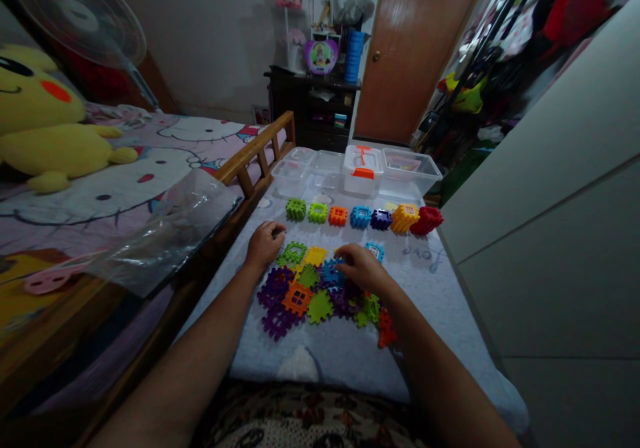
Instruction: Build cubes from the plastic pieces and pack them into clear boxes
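My left hand (267,240) lies on the cloth-covered table with fingers loosely bent and thumb apart. It is left of a light green notched tile (292,254) and holds nothing that I can see. My right hand (364,266) reaches into the loose pile, its thumb and fingers closed at the edge of a blue interlocking tile (330,272). Around it lie a yellow tile (316,256), an orange window tile (297,299), a green tile (320,307) and purple tiles (278,321). Another blue tile (375,252) lies behind the right hand.
Behind the pile runs a row of colour-sorted stacks, from green (296,209) to yellow (405,218) and red (427,221). Clear plastic boxes (410,173) and a lidded box (363,168) stand at the far end. A wooden bed rail (257,147) borders the left.
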A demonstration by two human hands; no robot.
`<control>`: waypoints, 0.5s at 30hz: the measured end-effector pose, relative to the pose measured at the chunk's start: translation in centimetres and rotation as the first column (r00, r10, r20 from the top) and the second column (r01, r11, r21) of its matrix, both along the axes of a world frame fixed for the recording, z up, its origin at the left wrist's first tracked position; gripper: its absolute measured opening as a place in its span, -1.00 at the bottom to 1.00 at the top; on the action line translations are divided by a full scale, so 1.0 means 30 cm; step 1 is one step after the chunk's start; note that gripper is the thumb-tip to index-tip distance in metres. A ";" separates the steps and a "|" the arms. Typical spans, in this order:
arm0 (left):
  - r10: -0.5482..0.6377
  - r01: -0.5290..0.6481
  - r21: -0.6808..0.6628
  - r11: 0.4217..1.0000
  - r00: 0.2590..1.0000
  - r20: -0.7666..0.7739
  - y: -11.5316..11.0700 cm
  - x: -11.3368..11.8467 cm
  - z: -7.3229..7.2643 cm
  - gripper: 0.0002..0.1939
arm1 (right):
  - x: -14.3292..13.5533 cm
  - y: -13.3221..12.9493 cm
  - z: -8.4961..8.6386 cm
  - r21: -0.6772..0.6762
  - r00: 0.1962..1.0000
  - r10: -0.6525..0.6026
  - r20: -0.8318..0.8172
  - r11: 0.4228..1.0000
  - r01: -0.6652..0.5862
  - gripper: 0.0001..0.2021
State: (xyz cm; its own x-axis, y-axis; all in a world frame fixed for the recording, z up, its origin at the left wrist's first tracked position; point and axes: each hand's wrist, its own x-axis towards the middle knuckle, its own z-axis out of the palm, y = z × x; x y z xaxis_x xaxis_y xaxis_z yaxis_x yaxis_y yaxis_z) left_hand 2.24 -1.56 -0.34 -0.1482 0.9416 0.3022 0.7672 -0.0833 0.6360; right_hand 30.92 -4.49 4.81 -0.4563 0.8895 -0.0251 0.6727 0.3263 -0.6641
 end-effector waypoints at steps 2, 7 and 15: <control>-0.003 0.003 0.006 1.000 1.000 0.004 0.000 0.000 -0.001 -0.78 | 0.038 0.016 0.007 -0.022 0.994 -0.082 -0.071 0.996 0.081 -0.86; 0.003 -0.003 -0.007 1.000 1.000 0.002 0.001 0.001 0.000 -0.78 | 0.126 0.036 0.002 0.255 0.973 -0.215 -0.086 0.939 0.230 -0.93; -0.001 0.001 -0.006 1.000 1.000 -0.005 -0.002 0.002 0.004 -0.80 | 0.177 -0.019 -0.007 0.216 0.991 0.004 0.131 0.976 -0.033 -0.88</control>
State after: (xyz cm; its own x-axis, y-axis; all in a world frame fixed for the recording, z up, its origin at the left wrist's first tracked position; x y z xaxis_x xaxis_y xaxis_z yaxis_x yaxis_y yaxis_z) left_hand 2.32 -1.64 -0.22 -0.1461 0.9435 0.2975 0.7702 -0.0803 0.6327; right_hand 36.24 -5.06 4.60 -0.4784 0.8715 0.1078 0.7405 0.4664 -0.4839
